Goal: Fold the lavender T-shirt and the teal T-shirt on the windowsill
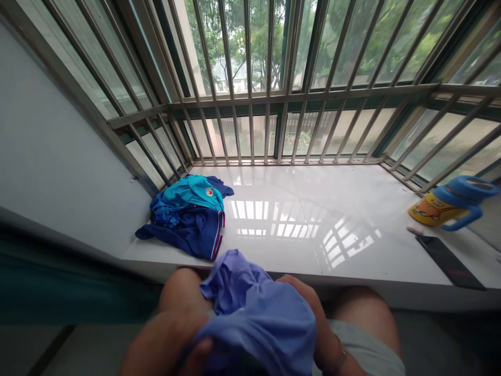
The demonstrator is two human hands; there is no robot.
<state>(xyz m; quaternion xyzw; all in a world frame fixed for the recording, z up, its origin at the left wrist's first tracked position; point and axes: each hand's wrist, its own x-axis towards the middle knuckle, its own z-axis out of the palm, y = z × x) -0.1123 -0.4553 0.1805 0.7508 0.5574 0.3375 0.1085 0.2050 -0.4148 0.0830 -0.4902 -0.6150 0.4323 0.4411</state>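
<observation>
A periwinkle-blue garment [266,318] is bunched over my lap, its upper end resting near the edge of the ledge. My left hand [198,344], smeared by motion, grips the garment's near left edge with the thumb over the cloth. On the other side, my right hand [307,297] is closed round the garment's right edge, its fingertips hidden by fabric. The cloth's folds hide which kind of garment it is. Up and left of it, a navy garment with striped trim [191,235] lies heaped with a turquoise garment [191,193] bearing a small badge.
The white glossy ledge [274,240] spans the space ahead, below a barred window [270,99]. A blue and yellow handled bottle [442,206] stands at its right end, tilted by the lens. A black phone [450,261] lies close by. My knees touch the ledge's front.
</observation>
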